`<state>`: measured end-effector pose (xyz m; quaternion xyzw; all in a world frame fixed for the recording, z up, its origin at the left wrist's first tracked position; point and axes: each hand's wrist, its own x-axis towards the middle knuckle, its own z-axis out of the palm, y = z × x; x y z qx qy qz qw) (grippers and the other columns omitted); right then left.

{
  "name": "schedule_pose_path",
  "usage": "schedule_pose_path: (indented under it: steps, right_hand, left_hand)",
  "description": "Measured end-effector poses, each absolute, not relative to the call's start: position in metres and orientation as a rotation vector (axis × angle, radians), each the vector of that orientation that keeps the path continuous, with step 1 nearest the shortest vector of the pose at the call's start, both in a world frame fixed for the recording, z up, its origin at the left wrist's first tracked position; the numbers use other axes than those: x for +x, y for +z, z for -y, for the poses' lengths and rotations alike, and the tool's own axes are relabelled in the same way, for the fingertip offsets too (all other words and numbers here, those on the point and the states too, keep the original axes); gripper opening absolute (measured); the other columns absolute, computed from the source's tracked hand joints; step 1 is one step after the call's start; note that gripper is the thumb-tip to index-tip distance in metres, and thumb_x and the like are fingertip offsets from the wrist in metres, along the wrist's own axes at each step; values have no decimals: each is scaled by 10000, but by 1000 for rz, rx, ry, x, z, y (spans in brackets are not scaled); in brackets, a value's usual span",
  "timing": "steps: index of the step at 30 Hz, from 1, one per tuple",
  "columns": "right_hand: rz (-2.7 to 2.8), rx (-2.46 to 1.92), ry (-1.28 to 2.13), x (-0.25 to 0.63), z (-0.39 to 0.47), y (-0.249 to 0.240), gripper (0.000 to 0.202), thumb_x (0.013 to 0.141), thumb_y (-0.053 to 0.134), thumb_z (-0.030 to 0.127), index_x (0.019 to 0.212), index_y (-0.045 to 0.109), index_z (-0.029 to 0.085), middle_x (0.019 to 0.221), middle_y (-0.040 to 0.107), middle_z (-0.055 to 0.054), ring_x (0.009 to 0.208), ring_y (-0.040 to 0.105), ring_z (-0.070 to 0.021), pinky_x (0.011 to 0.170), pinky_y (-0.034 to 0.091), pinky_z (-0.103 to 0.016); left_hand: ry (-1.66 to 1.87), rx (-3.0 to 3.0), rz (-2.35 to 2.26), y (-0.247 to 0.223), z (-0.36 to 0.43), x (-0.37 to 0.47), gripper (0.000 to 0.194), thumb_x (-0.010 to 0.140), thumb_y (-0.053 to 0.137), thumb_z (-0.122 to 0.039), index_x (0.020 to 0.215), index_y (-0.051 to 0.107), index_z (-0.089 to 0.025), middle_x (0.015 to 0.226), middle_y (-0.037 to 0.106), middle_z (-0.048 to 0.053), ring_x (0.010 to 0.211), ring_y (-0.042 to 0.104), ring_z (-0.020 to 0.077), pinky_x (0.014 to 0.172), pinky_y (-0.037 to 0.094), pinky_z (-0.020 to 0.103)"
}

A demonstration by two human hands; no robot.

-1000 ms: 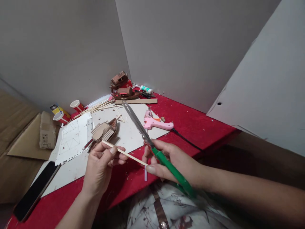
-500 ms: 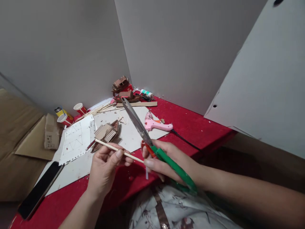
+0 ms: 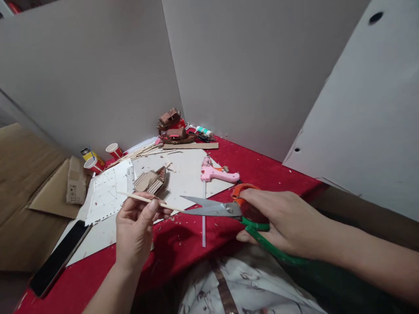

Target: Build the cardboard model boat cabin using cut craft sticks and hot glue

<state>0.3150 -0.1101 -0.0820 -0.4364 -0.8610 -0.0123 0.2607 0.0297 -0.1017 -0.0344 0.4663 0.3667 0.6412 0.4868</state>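
My left hand (image 3: pixel 137 222) pinches a thin pale wooden stick (image 3: pixel 133 197) between thumb and fingers. My right hand (image 3: pixel 278 222) grips scissors (image 3: pixel 225 209) with green and orange handles. Their blades are parted and point left, with the lower tip at the stick's right end. Behind my left hand, a small model boat (image 3: pixel 151 179) of cardboard and wood strips rests on the white board (image 3: pixel 186 168). A pink glue gun (image 3: pixel 219 174) lies beyond the scissors, with a clear glue stick (image 3: pixel 204 233) extending from it toward me.
At left are a black phone (image 3: pixel 60 259), a drawing sheet (image 3: pixel 109 189), red paper cups (image 3: pixel 94 165) and a cardboard box (image 3: pixel 31 174). Loose sticks (image 3: pixel 140 151) and brown model boats (image 3: pixel 176 135) sit at the back of the red table (image 3: pixel 262 165). Grey panels (image 3: pixel 245 78) stand behind.
The scissors have swung from pointing up and away to pointing left, and their blades have opened. My right hand has let go of the stick's end and shifted right.
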Motion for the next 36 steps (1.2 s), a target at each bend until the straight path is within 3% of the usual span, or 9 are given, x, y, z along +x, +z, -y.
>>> schedule_pose_path:
  steps: [8, 23, 36]
  right_hand:
    - [2378, -1107, -222, 302, 104, -73, 537, 942, 350, 677, 834, 525, 181, 684, 623, -49, 547, 618, -212, 473, 322, -293]
    - [2387, -1117, -215, 300, 90, -76, 572, 945, 321, 686, 851, 559, 174, 665, 648, -54, 554, 628, -229, 465, 306, -327]
    - [2389, -1153, -229, 307, 96, -78, 506, 894, 499, 654, 871, 581, 155, 709, 655, -71, 593, 639, -233, 483, 307, -309]
  left_hand:
    - [1568, 1163, -890, -35, 101, 30, 101, 754, 800, -187, 792, 706, -187, 734, 729, -2, 638, 725, 139, 630, 587, 210]
    - [1562, 1172, -935, -37, 98, 30, 91, 772, 782, -181, 798, 695, -180, 750, 730, 4, 657, 735, 153, 610, 585, 203]
    - [1600, 1216, -903, -37, 101, 32, 95, 764, 785, -174, 805, 700, -168, 753, 731, 13, 657, 727, 144, 626, 581, 203]
